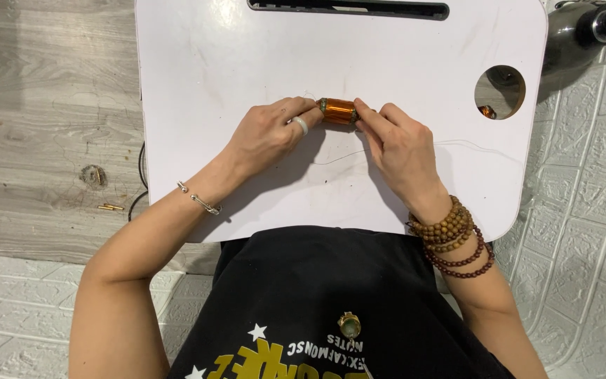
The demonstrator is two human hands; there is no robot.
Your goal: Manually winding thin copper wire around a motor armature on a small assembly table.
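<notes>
a copper coil [337, 111] is pinched at its ends between the left hand [269, 137] and right hand [395, 144], near the tray's [198, 63] far edge, perhaps so a thin wire [457, 144] can be fed.

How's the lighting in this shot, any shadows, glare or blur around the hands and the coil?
Head view: even, soft light; faint shadows fall under the left hand and right hand on the white tray. The copper coil is sharp, with slight sheen. The dark bottle shows glare. No motion blur.
</notes>
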